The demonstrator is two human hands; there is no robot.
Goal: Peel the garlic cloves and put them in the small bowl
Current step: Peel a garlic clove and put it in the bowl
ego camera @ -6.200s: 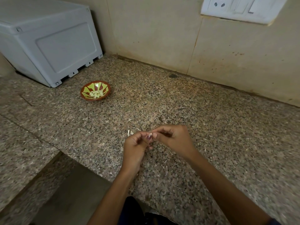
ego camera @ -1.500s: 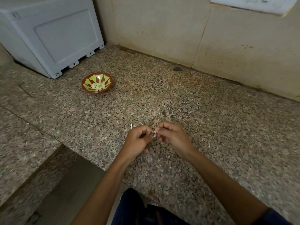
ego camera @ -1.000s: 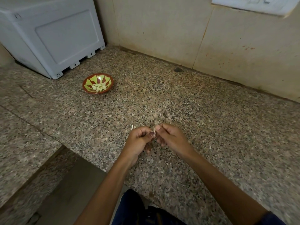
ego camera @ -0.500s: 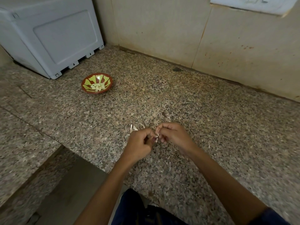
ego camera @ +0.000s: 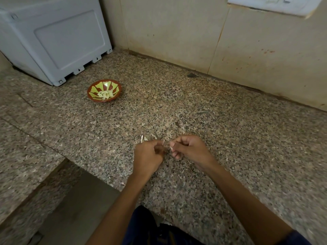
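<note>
Both my hands hover low over the speckled granite counter (ego camera: 230,138) near its front edge. My left hand (ego camera: 147,156) has its fingers curled, with a thin sliver of garlic skin (ego camera: 163,142) sticking up from the fingertips. A small gap away, my right hand (ego camera: 188,148) pinches a pale garlic clove (ego camera: 171,148) between thumb and fingers. The small red and green bowl (ego camera: 92,96) sits far to the left, holding several peeled cloves (ego camera: 105,94). Loose bits of skin (ego camera: 146,137) lie on the counter just beyond my left hand.
A grey plastic box (ego camera: 53,39) stands at the back left, close behind the bowl. A tiled wall (ego camera: 247,50) runs along the back. The counter steps down at the left front (ego camera: 74,200).
My hands, which were together on the clove, have drawn slightly apart. A strip of skin now stands up at my left fingertips. More skin bits show on the counter.
</note>
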